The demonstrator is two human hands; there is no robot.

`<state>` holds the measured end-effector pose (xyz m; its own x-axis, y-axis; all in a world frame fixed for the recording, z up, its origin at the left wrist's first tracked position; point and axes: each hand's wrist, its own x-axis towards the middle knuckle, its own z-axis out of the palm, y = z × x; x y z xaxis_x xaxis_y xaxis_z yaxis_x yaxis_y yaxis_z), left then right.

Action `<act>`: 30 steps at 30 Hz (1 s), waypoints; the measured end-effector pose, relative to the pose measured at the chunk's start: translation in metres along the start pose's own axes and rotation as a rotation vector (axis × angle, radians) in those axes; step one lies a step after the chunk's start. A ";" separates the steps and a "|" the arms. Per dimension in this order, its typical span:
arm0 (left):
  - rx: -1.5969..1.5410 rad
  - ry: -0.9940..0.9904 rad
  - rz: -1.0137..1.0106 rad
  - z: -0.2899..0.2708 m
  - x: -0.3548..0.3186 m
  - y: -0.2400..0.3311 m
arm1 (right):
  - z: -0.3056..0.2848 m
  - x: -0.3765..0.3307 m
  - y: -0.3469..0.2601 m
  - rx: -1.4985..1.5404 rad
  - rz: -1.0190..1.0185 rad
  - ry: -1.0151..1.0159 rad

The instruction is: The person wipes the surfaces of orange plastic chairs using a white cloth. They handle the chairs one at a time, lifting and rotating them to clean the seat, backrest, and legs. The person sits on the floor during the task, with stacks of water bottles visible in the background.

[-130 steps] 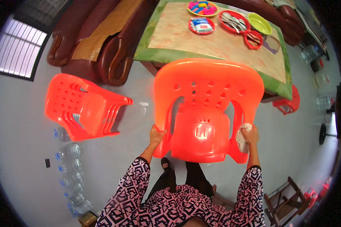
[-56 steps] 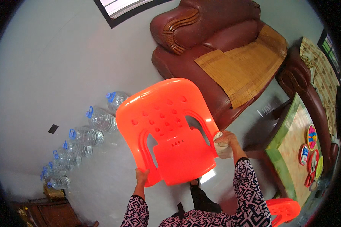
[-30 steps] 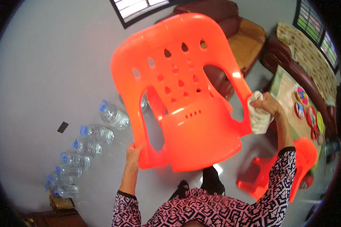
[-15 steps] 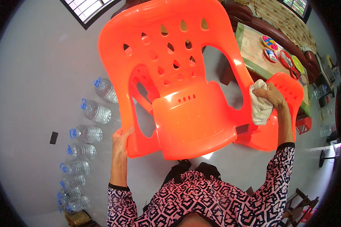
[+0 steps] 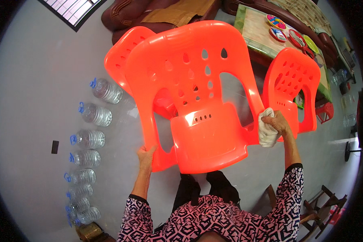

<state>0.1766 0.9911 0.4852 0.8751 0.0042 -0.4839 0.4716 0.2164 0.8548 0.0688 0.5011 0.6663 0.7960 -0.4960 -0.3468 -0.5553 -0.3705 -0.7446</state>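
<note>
In front of me is an orange-red plastic armchair, with teardrop holes in its backrest and its seat facing up toward me. My left hand is closed around the front of its left arm. At its right arm, my right hand clutches a bunched white cloth, which lies against the plastic. A matching chair stands just beyond my right hand. Another orange-red chair is partly hidden behind the left side of the backrest.
Large clear water bottles with blue caps line the floor at left. Farther back are a brown leather sofa and a stone-topped table with colourful dishes. Dark wooden furniture stands at lower right, near a red stool.
The held chair has come lower in view, its backrest drawn down, revealing the chair behind it and more of the sofa. The cloth and my right hand have shifted down and slightly left.
</note>
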 end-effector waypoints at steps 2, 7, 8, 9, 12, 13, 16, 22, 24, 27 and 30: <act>0.017 0.006 -0.001 0.004 0.004 -0.005 | 0.002 0.007 0.011 -0.040 0.016 0.039; 0.007 -0.019 0.044 0.040 0.032 -0.030 | -0.022 0.043 0.030 -0.066 0.082 0.052; 0.031 -0.011 0.036 0.040 0.034 -0.034 | -0.020 0.043 0.034 -0.046 0.084 0.060; 0.046 -0.001 0.019 0.047 0.035 -0.032 | -0.019 0.046 0.031 -0.039 0.090 0.068; 0.107 -0.005 -0.030 0.064 0.042 -0.022 | -0.024 0.060 0.032 -0.031 0.115 0.098; 0.128 -0.013 -0.041 0.067 0.043 -0.021 | -0.025 0.062 0.034 -0.030 0.119 0.112; 0.075 -0.004 -0.070 0.070 0.044 -0.028 | -0.027 0.062 0.035 -0.031 0.081 0.123; 0.070 -0.048 -0.144 0.057 0.032 -0.018 | -0.025 0.052 0.044 -0.083 0.127 0.162; 0.022 -0.088 -0.151 0.059 0.035 -0.018 | -0.026 0.046 0.035 -0.070 0.101 0.170; 0.017 -0.154 -0.157 0.069 0.030 -0.012 | -0.034 0.037 0.034 -0.055 0.066 0.183; 0.010 -0.228 -0.150 0.039 0.019 0.006 | -0.012 0.006 0.013 -0.102 0.061 0.205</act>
<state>0.1999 0.9546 0.4885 0.7968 -0.2471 -0.5514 0.5977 0.1880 0.7794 0.0637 0.4838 0.6609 0.7005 -0.6652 -0.2585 -0.6305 -0.4072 -0.6608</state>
